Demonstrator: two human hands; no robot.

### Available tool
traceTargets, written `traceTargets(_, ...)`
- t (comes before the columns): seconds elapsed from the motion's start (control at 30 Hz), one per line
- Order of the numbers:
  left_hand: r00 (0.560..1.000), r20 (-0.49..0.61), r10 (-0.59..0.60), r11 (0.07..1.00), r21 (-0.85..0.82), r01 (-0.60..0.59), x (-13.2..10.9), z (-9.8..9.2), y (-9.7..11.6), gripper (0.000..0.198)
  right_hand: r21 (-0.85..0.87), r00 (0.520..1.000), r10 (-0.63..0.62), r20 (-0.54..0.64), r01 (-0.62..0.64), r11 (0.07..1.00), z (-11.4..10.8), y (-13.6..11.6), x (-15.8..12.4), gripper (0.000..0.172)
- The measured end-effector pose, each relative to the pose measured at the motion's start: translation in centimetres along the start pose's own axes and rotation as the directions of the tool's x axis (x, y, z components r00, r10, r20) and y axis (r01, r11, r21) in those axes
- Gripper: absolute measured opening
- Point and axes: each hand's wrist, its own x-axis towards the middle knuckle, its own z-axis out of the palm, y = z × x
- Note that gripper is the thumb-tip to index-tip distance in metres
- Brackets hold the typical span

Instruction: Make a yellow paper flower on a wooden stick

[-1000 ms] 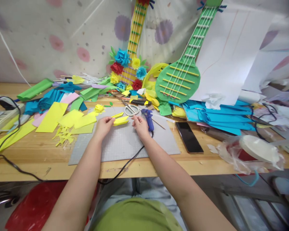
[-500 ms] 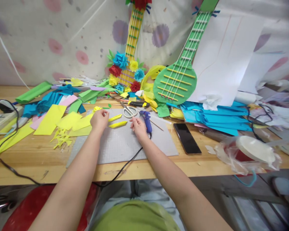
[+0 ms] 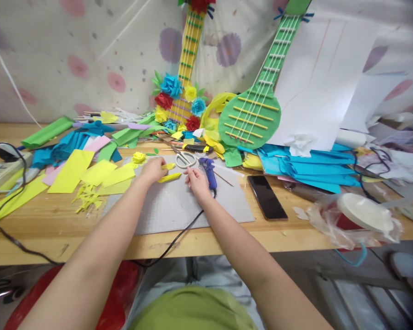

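Handling yellow strips [image 3: 170, 177] seems the step: left hand [image 3: 153, 170] beside them, hold unclear; right hand [image 3: 196, 180] curled, contents unclear. Lifting calls for gentle pinching

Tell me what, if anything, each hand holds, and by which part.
The left hand is at the left end of the farther yellow piece; whether it grips cannot be told. Nothing shows held in the right hand.

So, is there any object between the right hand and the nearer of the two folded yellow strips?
Nothing visible stands between the right hand and the nearer yellow strip; only grey mat shows there. The scissors lie just beyond, the glue gun to the hand's right.
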Motion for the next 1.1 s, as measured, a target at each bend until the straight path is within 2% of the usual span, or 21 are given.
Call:
traceTargets(0.13,0.998,-0.054,-0.029,0.996,-0.091,0.024,-0.3,0.5,-0.4,0.015,-0.011,1.000,-0.007,0.008,0.007,1.000,0.0,0.0,0.0,0.036)
traceTargets(0.2,0.989,-0.100,-0.110,0.969,-0.231,0.084,-0.2,0.3,-0.6,0.013,-0.013,1.000,-0.002,0.015,0.002,1.000,0.0,-0.1,-0.1,0.036)
traceTargets(0.27,0.959,-0.169,-0.229,0.883,-0.451,0.131,0.0,-0.2,-0.7,0.014,-0.017,1.000,-0.001,0.021,0.001,1.000,0.0,-0.1,-0.1,0.035)
traceTargets(0.3,0.936,-0.195,-0.295,0.804,-0.579,0.133,-0.1,-0.7,-0.6,0.016,-0.018,1.000,0.000,0.026,0.001,1.000,0.0,-0.1,-0.1,0.035)
traceTargets(0.33,0.919,-0.172,-0.354,0.679,-0.723,0.126,-0.2,-1.2,-0.4,0.018,-0.018,1.000,-0.001,0.030,0.001,1.000,0.0,-0.2,-0.1,0.034)
traceTargets(0.37,0.911,-0.116,-0.395,0.505,-0.856,0.111,-0.4,-1.8,-0.1,0.020,-0.017,0.999,-0.001,0.036,0.001,1.000,0.0,-0.2,-0.1,0.033)
traceTargets(0.4,0.921,-0.023,-0.389,0.328,-0.938,0.115,-0.8,-2.4,0.4,0.022,-0.016,0.999,-0.001,0.043,0.001,1.000,0.1,-0.2,-0.1,0.032)
traceTargets(0.43,0.926,0.072,-0.369,0.181,-0.972,0.148,-1.3,-2.8,0.8,0.023,-0.016,0.999,-0.002,0.052,0.003,1.000,0.1,-0.3,-0.1,0.031)
traceTargets(0.47,0.927,0.165,-0.337,0.079,-0.976,0.203,-1.8,-3.1,1.3,0.023,-0.016,0.998,-0.006,0.064,0.007,1.000,0.1,-0.4,-0.2,0.030)
traceTargets(0.57,0.923,0.313,-0.222,-0.083,-0.950,0.302,-3.5,-2.9,2.8,0.019,-0.014,0.995,-0.038,0.097,0.040,0.999,0.2,-0.5,-0.3,0.028)
traceTargets(0.7,0.915,0.380,-0.134,-0.312,-0.893,0.325,-5.0,-0.6,4.0,0.018,-0.002,0.990,-0.098,0.101,0.099,0.995,0.2,-0.5,-0.4,0.025)
traceTargets(0.77,0.921,0.364,-0.138,-0.369,-0.882,0.293,-5.5,0.4,4.4,0.017,0.015,0.985,-0.130,0.112,0.129,0.992,0.2,-0.4,-0.5,0.024)
traceTargets(0.9,0.954,0.258,-0.154,-0.352,-0.916,0.191,-6.0,1.4,4.7,0.007,-0.021,0.977,-0.150,0.149,0.155,0.988,0.3,-0.1,-0.5,0.021)
traceTargets(1.1,0.970,0.179,-0.162,-0.326,-0.938,0.119,-6.4,1.6,5.0,0.023,-0.147,0.990,-0.084,0.114,0.100,0.984,0.4,0.3,-0.4,0.026)
